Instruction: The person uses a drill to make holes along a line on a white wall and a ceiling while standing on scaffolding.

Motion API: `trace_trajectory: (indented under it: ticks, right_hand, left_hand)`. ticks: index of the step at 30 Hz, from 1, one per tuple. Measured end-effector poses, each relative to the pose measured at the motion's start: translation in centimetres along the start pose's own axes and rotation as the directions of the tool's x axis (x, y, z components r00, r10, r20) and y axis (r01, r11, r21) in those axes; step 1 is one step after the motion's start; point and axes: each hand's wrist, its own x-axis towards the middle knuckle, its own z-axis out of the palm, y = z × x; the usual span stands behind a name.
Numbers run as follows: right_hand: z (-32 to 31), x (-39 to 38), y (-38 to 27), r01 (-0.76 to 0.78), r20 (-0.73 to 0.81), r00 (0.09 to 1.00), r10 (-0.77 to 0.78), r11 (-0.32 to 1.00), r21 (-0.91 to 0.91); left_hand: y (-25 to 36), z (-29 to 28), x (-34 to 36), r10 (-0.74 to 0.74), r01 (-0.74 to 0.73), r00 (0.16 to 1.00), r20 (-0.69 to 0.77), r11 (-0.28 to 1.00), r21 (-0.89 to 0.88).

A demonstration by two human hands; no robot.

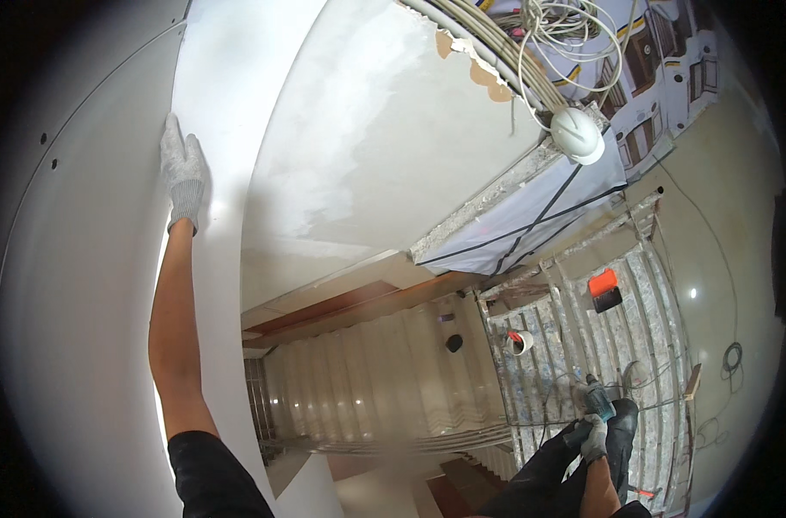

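Observation:
My left hand (184,168), in a pale knitted glove, lies flat against a tall white panel (229,65), its fingers stretched upward along a seam. The arm reaches straight up the left side of the view. Low on the right, my right hand (594,439), also gloved, is closed around the handle of a teal power drill (599,401). It holds the drill beside my dark-trousered legs, above the slatted scaffold platform (574,319). The drill's nose points away from me; its tip is too small to make out.
On the platform are a white bucket (520,343) with a red-handled thing inside and an orange-and-black case (602,281). A white hard hat (577,135) hangs by bundled cables (496,39). Beyond the platform's left edge, a tan stepped surface (375,371) lies lower down.

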Motion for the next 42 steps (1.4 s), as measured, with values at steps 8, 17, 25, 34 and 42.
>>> trace_trajectory:
  ticks: [8,17,25,34,42]
  right_hand:
    - [-1.9,0.3,0.2,0.013,-0.039,0.999,-0.014,1.0,-0.009]
    - [-2.7,0.3,-0.4,0.009,-0.045,0.999,-0.009,1.0,0.002]
    - [-2.5,0.8,-0.8,0.022,0.016,1.0,-0.022,1.0,0.005]
    - [-2.3,1.8,-4.4,0.065,0.133,0.988,-0.084,0.988,0.141]
    - [-0.2,0.2,-4.7,0.127,0.205,0.971,-0.125,0.992,0.004]
  left_hand:
    - [2.6,-1.5,4.3,-0.184,0.201,0.975,0.125,0.969,-0.146]
    - [9.7,-0.7,11.3,-0.037,0.046,0.999,0.03,0.916,-0.398]
    - [13.5,-5.4,8.1,-0.047,-0.011,0.99,-0.131,0.914,-0.405]
    - [20.2,-22.6,-8.7,-0.381,-0.051,0.848,-0.369,0.634,-0.772]
    - [23.3,-19.2,-4.4,-0.28,0.009,0.892,-0.356,0.797,-0.604]
